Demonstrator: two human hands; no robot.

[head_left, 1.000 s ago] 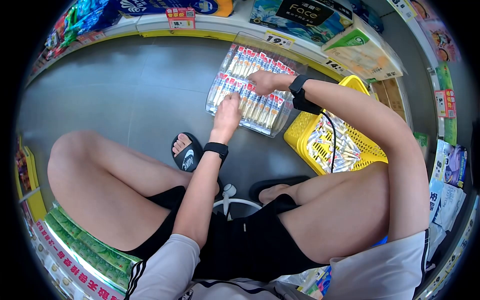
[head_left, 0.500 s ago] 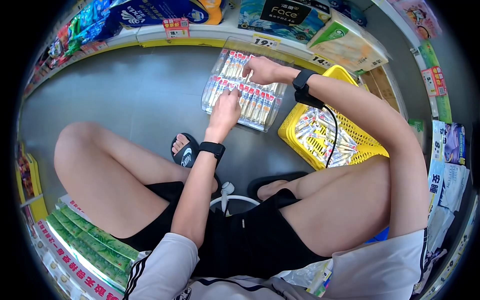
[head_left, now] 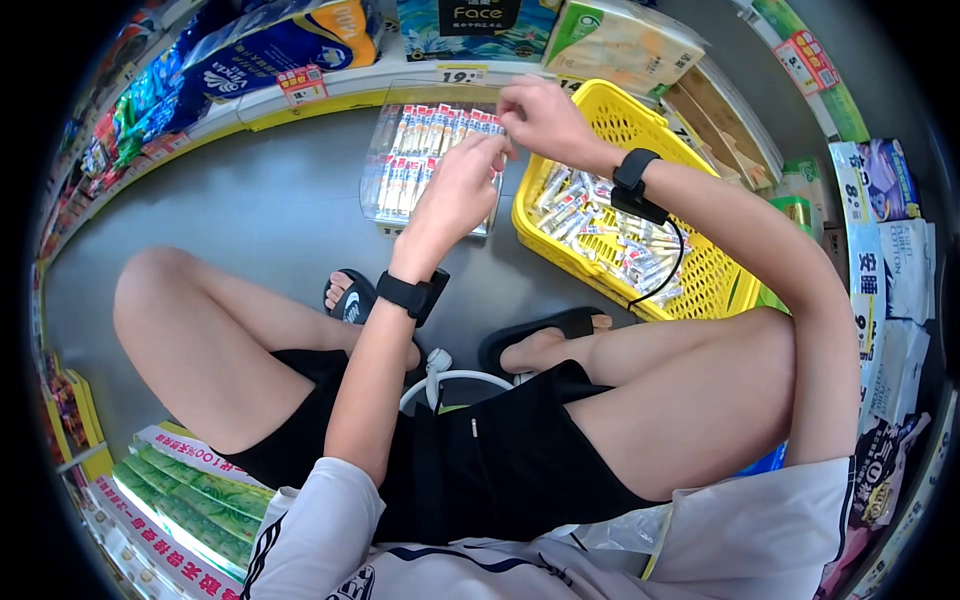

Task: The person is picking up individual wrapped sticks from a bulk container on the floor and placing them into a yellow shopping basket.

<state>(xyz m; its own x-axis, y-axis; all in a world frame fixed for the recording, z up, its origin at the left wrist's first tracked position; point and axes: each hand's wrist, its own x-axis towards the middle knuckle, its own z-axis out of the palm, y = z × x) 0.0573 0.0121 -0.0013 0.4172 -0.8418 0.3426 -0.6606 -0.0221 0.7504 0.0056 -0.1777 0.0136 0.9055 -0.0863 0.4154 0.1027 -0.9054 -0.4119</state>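
Observation:
A clear plastic box (head_left: 372, 205) on the floor holds two rows of small, slim wrapped sticks (head_left: 403, 180) with red and white tops. My left hand (head_left: 460, 190) is over the right part of the box, fingers bent together in a pinch. My right hand (head_left: 550, 122) is just beyond it, near the box's right edge, its fingers curled toward my left fingertips. Whatever lies between the fingers of either hand is too small or hidden to name. Right of the box stands a yellow basket (head_left: 722, 285) with many loose sticks (head_left: 648, 265) of the same kind.
Shelves with tissue packs (head_left: 620, 45) and price tags (head_left: 303, 85) curve around the far side. More packaged goods (head_left: 890, 260) line the right. My bent legs and sandals (head_left: 540, 340) are close below the basket. A white hose-like loop (head_left: 465, 377) lies between my feet.
My hands have come closer together at the right side of the box; before, they were apart over the two rows. The view has turned, shifting the box and basket up and left.

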